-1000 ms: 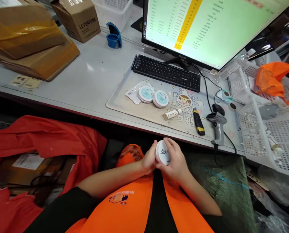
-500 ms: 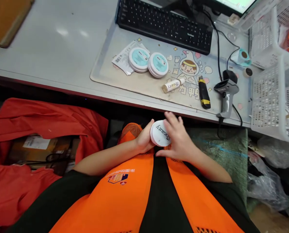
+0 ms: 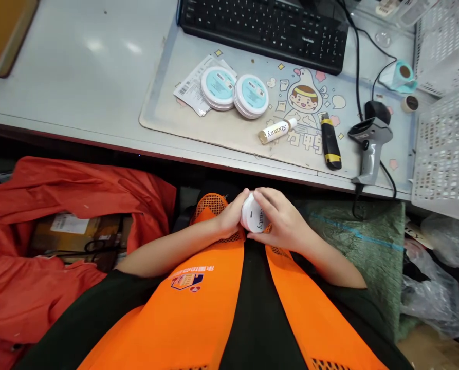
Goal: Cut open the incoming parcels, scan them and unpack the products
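A round white jar with dark "beauty" lettering on its lid is held in front of my lap, below the desk edge. My left hand is wrapped round its left side. The fingers of my right hand are closed on its lid and right side, covering part of the lettering. On the desk mat ahead lie two similar jars, a left one and a right one, with pale blue labels facing up. The left one rests partly on printed paper slips. Nearer me lies a small labelled vial.
A black and yellow utility knife and a grey barcode scanner lie to the right on the mat. Behind is a keyboard. White baskets stand far right; a red cloth hangs over boxes at lower left.
The view has tilted down toward the desk and lap. My right hand opened off the jar's lid and closed on it again; the lettering has turned round between frames.
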`<state>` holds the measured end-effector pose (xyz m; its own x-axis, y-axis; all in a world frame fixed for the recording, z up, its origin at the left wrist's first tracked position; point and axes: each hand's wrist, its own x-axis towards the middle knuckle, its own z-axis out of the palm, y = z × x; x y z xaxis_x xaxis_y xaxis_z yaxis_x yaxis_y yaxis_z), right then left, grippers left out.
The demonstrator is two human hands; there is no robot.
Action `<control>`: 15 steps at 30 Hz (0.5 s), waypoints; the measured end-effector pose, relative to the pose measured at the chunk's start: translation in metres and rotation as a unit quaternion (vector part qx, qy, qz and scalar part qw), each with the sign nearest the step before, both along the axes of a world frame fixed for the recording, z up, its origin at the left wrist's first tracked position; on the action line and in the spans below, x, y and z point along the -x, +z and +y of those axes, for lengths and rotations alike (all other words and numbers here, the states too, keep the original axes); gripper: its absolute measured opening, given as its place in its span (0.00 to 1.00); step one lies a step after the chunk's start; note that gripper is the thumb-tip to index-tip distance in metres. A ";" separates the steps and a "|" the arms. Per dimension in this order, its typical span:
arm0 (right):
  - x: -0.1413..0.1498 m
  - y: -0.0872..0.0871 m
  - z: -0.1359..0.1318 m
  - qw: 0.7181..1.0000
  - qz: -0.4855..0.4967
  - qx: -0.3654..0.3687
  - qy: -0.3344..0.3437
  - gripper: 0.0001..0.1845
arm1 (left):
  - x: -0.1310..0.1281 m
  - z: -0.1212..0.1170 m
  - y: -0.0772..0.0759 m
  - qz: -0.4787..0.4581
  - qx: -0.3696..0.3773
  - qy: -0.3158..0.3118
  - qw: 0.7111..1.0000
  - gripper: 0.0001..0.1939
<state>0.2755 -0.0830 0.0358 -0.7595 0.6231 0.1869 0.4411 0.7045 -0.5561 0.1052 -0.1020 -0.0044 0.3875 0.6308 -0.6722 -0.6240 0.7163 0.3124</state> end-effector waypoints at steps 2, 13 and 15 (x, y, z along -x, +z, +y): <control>0.000 0.002 0.000 0.997 0.006 -0.020 0.072 0.47 | 0.007 0.003 -0.003 -0.043 0.026 -0.076 0.996 0.26; -0.040 -0.005 0.005 0.961 0.218 0.128 -0.112 0.45 | 0.050 0.018 -0.011 -0.183 -0.082 -0.137 0.970 0.37; -0.035 -0.023 0.004 0.925 0.272 0.221 -0.147 0.47 | 0.047 0.019 -0.008 -0.208 -0.090 -0.161 0.961 0.40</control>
